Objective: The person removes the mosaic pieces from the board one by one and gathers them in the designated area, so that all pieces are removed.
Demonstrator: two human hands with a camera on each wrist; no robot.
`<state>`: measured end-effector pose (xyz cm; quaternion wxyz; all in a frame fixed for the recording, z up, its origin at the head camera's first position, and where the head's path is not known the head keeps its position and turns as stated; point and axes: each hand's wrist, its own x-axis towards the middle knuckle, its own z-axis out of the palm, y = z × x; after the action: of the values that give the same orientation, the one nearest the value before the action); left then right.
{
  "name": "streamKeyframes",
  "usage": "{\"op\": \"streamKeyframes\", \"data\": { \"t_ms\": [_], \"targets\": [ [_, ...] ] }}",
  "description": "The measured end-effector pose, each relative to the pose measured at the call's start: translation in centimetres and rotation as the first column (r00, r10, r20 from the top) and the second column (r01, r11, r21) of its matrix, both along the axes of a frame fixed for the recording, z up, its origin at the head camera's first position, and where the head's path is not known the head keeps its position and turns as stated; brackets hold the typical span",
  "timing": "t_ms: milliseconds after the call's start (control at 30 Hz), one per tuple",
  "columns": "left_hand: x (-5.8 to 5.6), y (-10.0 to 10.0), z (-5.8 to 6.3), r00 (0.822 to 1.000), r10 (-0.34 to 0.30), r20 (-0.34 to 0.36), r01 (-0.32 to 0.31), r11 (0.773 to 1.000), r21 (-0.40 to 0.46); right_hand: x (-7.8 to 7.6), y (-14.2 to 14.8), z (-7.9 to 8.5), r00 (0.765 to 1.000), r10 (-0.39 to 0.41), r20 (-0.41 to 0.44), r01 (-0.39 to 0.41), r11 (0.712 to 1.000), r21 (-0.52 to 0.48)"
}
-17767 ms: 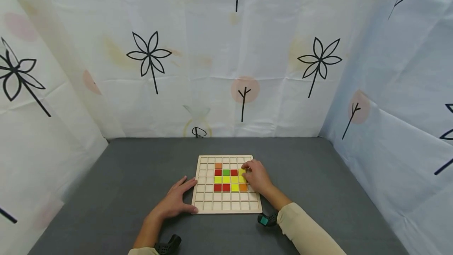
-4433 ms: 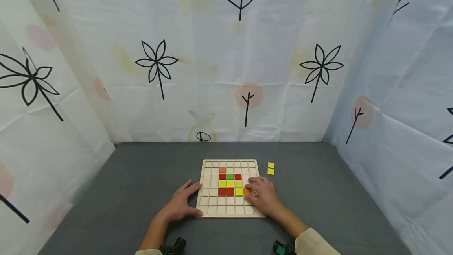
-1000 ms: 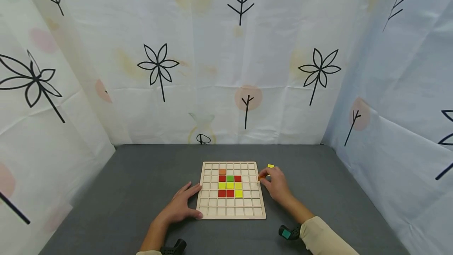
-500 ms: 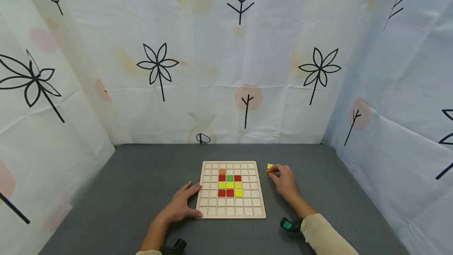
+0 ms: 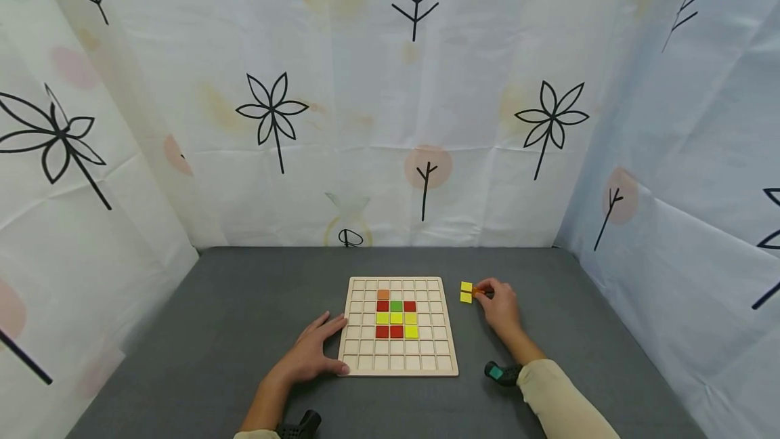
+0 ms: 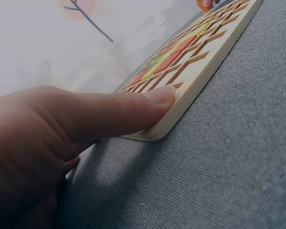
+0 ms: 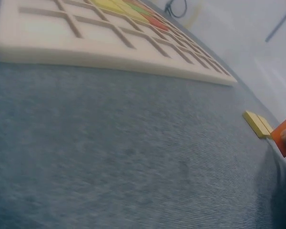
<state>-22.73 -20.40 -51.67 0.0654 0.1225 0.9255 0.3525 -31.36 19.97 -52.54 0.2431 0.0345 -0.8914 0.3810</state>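
Observation:
A light wooden grid board (image 5: 397,363) lies on the table, with red, yellow, green and orange square tiles in its middle cells. My left hand (image 5: 309,354) rests at its left edge, fingers extended; in the left wrist view, the thumb (image 6: 133,107) lies on the near corner. Right of the board, my right hand (image 5: 502,305) pinches an orange tile (image 7: 281,136), which stands tilted just above the cloth. Beside it two yellow tiles (image 5: 466,297) lie flat, one behind the other. The right wrist view shows only a fingertip of that hand.
Dark grey cloth (image 5: 536,276) covers the table. White printed curtains (image 5: 475,87) enclose the back and both sides. Black wrist cameras (image 5: 502,374) sit on both wrists.
Over the earlier frames, two yellow tiles and one orange tile left the board's right side. In the last second my right hand has carried the orange tile rightward, past the yellow ones.

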Motion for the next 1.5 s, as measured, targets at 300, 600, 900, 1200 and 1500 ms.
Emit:
{"op": "streamKeyframes", "data": {
  "t_ms": [300, 600, 900, 1200, 1500],
  "targets": [
    [0.3, -0.1, 0.1, 1.000, -0.010, 0.005, 0.010, 1.000, 0.011, -0.5, 0.9, -0.2, 0.995, -0.022, 0.095, 0.022, 1.000, -0.004],
    [-0.1, 0.3, 0.0, 1.000, -0.008, 0.009, 0.008, 1.000, 0.003, -1.0, 1.9, 0.6, 0.984, -0.018, 0.179, 0.004, 0.997, 0.076],
    [-0.1, 0.1, 0.0, 1.000, -0.024, -0.001, 0.024, 1.000, 0.002, -1.6, 2.2, 0.7, 0.979, -0.005, 0.203, -0.023, 0.991, 0.135],
    [-0.1, -0.1, -0.2, 1.000, -0.029, -0.007, 0.029, 0.999, 0.014, -1.5, 1.6, 1.2, 0.989, -0.006, 0.149, -0.011, 0.993, 0.114],
    [0.0, -0.2, -0.2, 0.999, -0.030, -0.013, 0.030, 0.999, 0.010, -1.9, -0.2, 2.3, 0.994, 0.024, 0.105, -0.034, 0.995, 0.089]
  ]
}}
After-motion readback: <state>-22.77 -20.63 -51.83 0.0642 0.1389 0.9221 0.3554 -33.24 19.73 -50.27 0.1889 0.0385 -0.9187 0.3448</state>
